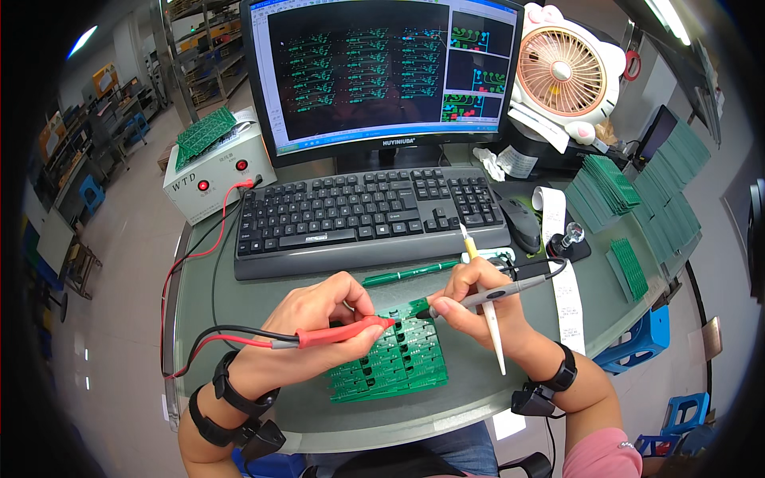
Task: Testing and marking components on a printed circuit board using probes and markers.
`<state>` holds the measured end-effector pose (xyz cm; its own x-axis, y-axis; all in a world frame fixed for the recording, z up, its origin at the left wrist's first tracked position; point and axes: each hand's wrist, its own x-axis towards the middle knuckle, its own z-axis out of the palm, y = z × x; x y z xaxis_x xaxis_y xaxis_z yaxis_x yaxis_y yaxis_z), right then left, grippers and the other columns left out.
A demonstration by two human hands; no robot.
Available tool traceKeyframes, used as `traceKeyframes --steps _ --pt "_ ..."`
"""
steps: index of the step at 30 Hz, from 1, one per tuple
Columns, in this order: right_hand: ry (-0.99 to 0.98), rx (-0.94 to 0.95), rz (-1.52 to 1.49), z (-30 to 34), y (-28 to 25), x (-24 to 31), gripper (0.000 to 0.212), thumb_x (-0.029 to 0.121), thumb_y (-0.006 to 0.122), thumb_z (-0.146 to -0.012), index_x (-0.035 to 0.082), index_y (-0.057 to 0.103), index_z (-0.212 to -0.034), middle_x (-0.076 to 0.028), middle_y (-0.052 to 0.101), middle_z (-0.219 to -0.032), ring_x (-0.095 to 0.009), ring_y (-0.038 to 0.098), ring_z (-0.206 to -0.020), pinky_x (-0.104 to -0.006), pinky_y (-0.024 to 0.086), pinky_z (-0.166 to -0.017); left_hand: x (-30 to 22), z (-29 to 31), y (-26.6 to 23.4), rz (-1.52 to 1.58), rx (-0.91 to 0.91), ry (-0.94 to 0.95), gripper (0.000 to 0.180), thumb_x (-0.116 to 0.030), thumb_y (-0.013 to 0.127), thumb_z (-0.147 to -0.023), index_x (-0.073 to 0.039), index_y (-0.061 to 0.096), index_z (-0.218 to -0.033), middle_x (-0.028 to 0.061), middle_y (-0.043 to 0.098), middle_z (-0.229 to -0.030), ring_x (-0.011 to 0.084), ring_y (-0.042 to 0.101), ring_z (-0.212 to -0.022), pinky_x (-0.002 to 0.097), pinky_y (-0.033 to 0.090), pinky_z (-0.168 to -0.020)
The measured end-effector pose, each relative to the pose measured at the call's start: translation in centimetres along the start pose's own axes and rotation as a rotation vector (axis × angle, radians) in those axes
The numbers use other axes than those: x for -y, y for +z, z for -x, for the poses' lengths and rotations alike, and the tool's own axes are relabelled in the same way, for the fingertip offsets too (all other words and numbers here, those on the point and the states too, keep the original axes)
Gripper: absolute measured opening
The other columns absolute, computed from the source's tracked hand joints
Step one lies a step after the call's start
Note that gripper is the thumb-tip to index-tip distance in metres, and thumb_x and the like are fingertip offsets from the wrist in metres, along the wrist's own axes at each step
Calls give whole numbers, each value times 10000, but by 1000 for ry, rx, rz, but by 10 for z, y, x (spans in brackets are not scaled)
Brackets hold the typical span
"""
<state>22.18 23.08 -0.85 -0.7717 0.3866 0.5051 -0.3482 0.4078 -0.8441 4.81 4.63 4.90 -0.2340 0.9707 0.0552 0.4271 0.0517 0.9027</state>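
Note:
My left hand (307,309) is closed around a red test probe (331,333), whose tip points at the upper part of a green circuit board panel (426,370). In my right hand (470,307) are a grey test probe (510,290) with a black tip and a slim white pen-like tool (493,334) with a yellow section. The black tip is close to the panel's top edge, beside the red one; exact contact is too small to tell. Dark parts sit in columns on the panel, which lies on the desk below both hands.
Behind my hands are a green pen (410,274), a keyboard (358,219), a mouse (519,225) and a monitor (358,72). A test box (215,171) stands left. On the right are a paper strip (567,303), stacked green boards (602,191) and a fan (562,70).

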Motion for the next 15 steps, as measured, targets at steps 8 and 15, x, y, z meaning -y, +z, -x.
traceKeyframes --steps 8,15 --pt "177 -50 162 -21 -10 36 251 139 715 -871 57 493 -789 5 541 -684 -67 568 -649 -270 453 -567 7 -4 1 160 27 19 327 -129 666 -864 20 506 -1107 36 610 -820 70 610 -703 229 486 -624" --pt "253 451 364 -92 39 45 311 300 696 -902 10 598 -957 -76 641 -804 -143 614 -753 -311 501 -685 9 -8 2 372 24 -51 315 -134 613 -896 12 543 -1168 35 597 -817 99 582 -623 243 464 -583"
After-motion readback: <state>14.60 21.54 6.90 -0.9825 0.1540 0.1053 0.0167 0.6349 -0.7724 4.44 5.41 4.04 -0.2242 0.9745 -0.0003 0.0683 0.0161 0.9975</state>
